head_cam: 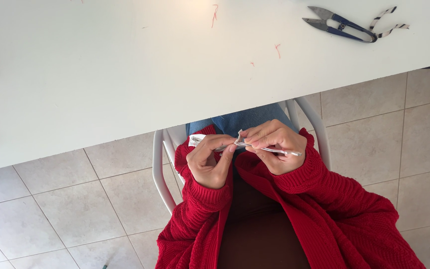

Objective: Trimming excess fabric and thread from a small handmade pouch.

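Thin white tool across small label

A chunky ribbed knit in matt red wool is seen on the cardigan. At one o'clock, dull grey metal blades show on the thread snips, laid on the smooth, matt white table.

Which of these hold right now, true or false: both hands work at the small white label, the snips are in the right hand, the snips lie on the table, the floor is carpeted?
1. Both the left hand and the right hand pinch at the small white label: true.
2. The snips are in the right hand: false; it holds a thin white tool.
3. The snips lie on the white table: true.
4. The floor is carpeted: false; it is tiled.
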